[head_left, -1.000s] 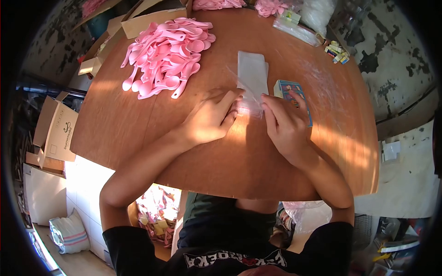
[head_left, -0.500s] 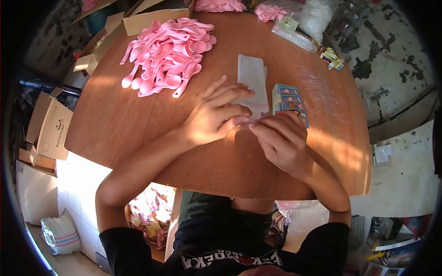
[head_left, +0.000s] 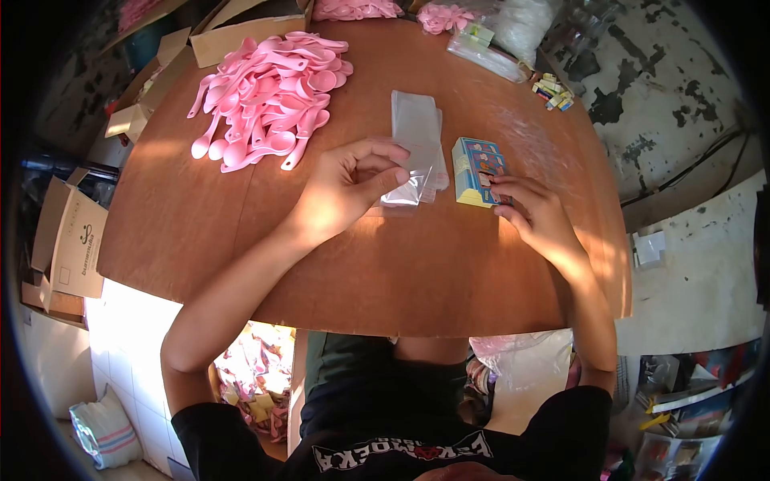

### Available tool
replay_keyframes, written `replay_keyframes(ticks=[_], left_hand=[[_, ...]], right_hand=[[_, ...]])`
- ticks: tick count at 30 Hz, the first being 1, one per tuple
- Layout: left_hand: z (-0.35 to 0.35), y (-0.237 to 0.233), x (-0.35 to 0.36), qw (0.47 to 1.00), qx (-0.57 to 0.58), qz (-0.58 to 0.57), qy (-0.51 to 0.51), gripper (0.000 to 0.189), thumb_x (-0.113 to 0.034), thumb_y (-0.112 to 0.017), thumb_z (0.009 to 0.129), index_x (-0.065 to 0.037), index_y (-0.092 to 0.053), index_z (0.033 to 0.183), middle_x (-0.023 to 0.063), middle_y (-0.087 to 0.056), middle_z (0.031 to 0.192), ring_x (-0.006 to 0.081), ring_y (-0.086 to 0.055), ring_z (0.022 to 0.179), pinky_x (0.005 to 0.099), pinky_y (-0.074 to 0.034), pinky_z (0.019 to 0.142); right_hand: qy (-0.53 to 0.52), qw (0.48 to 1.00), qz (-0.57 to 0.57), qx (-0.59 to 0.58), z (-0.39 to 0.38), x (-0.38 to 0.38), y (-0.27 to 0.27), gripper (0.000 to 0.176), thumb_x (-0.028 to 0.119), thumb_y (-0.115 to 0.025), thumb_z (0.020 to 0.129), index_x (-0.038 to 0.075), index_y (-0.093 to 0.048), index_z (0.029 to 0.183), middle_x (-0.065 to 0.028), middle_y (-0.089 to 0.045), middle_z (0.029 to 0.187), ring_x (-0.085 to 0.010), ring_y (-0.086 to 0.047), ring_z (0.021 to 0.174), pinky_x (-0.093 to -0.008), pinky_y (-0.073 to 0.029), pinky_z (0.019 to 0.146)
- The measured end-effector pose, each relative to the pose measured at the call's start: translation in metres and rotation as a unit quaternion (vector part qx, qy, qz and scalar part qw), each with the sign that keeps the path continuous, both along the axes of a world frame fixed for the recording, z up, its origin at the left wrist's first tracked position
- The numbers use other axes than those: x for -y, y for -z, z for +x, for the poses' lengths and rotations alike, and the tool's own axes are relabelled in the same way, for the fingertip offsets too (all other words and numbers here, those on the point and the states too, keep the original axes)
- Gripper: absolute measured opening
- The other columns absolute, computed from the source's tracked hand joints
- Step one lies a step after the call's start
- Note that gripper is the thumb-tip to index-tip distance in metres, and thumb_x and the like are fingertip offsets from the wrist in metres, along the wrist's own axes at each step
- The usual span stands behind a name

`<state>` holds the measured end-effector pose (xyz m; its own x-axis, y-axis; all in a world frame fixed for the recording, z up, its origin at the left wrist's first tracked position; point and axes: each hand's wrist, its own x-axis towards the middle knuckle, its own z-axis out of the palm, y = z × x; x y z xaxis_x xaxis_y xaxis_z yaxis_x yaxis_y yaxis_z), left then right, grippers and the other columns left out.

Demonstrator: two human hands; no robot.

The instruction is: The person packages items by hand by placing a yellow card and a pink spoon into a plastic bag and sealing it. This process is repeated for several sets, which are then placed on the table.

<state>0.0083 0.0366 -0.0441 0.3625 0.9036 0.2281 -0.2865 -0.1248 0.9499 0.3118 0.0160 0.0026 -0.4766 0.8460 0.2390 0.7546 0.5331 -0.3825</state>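
Note:
My left hand [head_left: 346, 186] is closed, with thumb and curled fingers on the edge of a clear plastic bag [head_left: 409, 191] that catches the light. Just beyond it lies a stack of clear plastic bags [head_left: 415, 116], partly overlapped by the held one. My right hand [head_left: 541, 212] is at the near right corner of a stack of blue printed cards [head_left: 475, 164]. Its fingertips touch the top of the stack, and the thumb is apart from them at the near edge. A large heap of pink plastic spoons [head_left: 269, 96] lies beyond my left hand.
The wooden table [head_left: 361, 280] has a rounded edge. Cardboard boxes [head_left: 241, 36] stand at the back left. Wrapped plastic packs [head_left: 485, 56] and small folded pieces [head_left: 553, 92] sit at the back right. A box [head_left: 76, 232] stands beside the table.
My hands have moved apart from their meeting point. The right hand has gone right to the card stack; the left keeps the clear bag, now in plain view. The camera view has shifted slightly.

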Motion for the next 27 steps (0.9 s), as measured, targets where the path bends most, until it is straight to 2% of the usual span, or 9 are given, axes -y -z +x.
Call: replay_keyframes(ticks=[3, 6, 10, 12, 16, 18, 22, 24, 27], left_hand=[[-0.003, -0.003, 0.001, 0.999, 0.026, -0.045, 0.015, 0.025, -0.01, -0.064, 0.093, 0.006, -0.061, 0.112, 0.0083, -0.069, 0.095, 0.0094, -0.065, 0.085, 0.0231, -0.055, 0.074], [-0.009, 0.002, -0.005, 0.997, 0.009, -0.069, 0.024, 0.026, -0.017, -0.064, 0.094, 0.004, -0.064, 0.109, 0.0081, -0.07, 0.094, 0.0107, -0.066, 0.084, 0.0245, -0.055, 0.074], [-0.01, 0.003, -0.004, 0.996, -0.038, -0.081, 0.009, 0.026, -0.02, -0.064, 0.094, 0.003, -0.067, 0.106, 0.0085, -0.071, 0.093, 0.0129, -0.067, 0.084, 0.0253, -0.055, 0.075], [-0.009, 0.003, -0.003, 0.996, -0.036, -0.082, 0.011, 0.026, -0.02, -0.065, 0.094, 0.003, -0.068, 0.106, 0.0085, -0.071, 0.094, 0.0129, -0.068, 0.083, 0.0249, -0.055, 0.076], [-0.011, 0.003, -0.003, 0.995, -0.064, -0.073, 0.002, 0.028, -0.02, -0.067, 0.093, 0.004, -0.068, 0.107, 0.0082, -0.071, 0.096, 0.0126, -0.067, 0.082, 0.0244, -0.055, 0.076], [-0.011, 0.002, -0.001, 0.995, -0.061, -0.073, -0.001, 0.028, -0.02, -0.067, 0.092, 0.004, -0.068, 0.107, 0.0082, -0.071, 0.096, 0.0122, -0.067, 0.082, 0.0244, -0.055, 0.075], [-0.008, -0.007, 0.004, 0.993, -0.045, -0.108, 0.032, 0.023, -0.01, -0.065, 0.092, 0.009, -0.066, 0.107, 0.0134, -0.07, 0.094, 0.015, -0.069, 0.082, 0.0277, -0.059, 0.074], [-0.006, -0.004, 0.003, 0.993, -0.042, -0.106, 0.043, 0.023, -0.009, -0.064, 0.092, 0.009, -0.066, 0.107, 0.0144, -0.07, 0.094, 0.0163, -0.069, 0.082, 0.0291, -0.06, 0.074], [-0.004, 0.002, 0.002, 0.995, -0.06, -0.065, 0.056, 0.022, -0.008, -0.063, 0.093, 0.009, -0.066, 0.106, 0.015, -0.071, 0.094, 0.0173, -0.07, 0.083, 0.0299, -0.061, 0.075]], right_hand=[[-0.013, 0.998, 0.032, -0.046, -0.004, -0.004, -0.005, 0.016, 0.003, -0.068, 0.083, -0.002, -0.068, 0.097, -0.0153, -0.069, 0.095, -0.028, -0.067, 0.084, -0.0353, -0.054, 0.073], [0.042, 0.977, 0.2, -0.064, -0.015, -0.004, -0.017, 0.011, 0.003, -0.069, 0.083, -0.002, -0.069, 0.093, -0.0148, -0.068, 0.091, -0.0252, -0.067, 0.078, -0.0342, -0.053, 0.068], [0.069, 0.945, 0.286, -0.14, -0.026, -0.007, -0.019, 0.012, 0.001, -0.07, 0.082, -0.002, -0.07, 0.093, -0.0135, -0.068, 0.088, -0.0249, -0.066, 0.079, -0.0348, -0.052, 0.069], [0.023, 0.925, 0.378, -0.038, -0.025, -0.013, -0.015, 0.012, 0.002, -0.071, 0.082, -0.001, -0.071, 0.094, -0.0134, -0.067, 0.087, -0.0247, -0.065, 0.082, -0.0343, -0.052, 0.072], [0.013, 0.971, 0.237, -0.003, -0.012, -0.017, 0.006, 0.013, 0.002, -0.072, 0.081, -0.003, -0.07, 0.094, -0.0128, -0.068, 0.089, -0.0236, -0.065, 0.084, -0.0327, -0.051, 0.074], [0.027, 0.994, 0.057, -0.091, -0.006, -0.014, 0.012, 0.014, 0.003, -0.071, 0.082, -0.003, -0.07, 0.094, -0.0125, -0.069, 0.091, -0.0222, -0.065, 0.084, -0.0305, -0.05, 0.075], [0.091, 0.967, 0.146, -0.19, -0.013, -0.004, -0.001, 0.013, 0.003, -0.07, 0.084, -0.003, -0.07, 0.096, -0.0113, -0.069, 0.091, -0.018, -0.064, 0.084, -0.0282, -0.05, 0.076], [0.079, 0.922, 0.206, -0.318, -0.026, 0.009, -0.01, 0.013, 0.003, -0.069, 0.087, -0.004, -0.069, 0.097, -0.0106, -0.069, 0.09, -0.0147, -0.063, 0.083, -0.0264, -0.049, 0.075], [0.017, 0.923, 0.184, -0.337, -0.049, 0.02, -0.02, 0.013, 0.003, -0.068, 0.088, -0.005, -0.067, 0.099, -0.0101, -0.068, 0.089, -0.0124, -0.061, 0.08, -0.0246, -0.048, 0.072]])
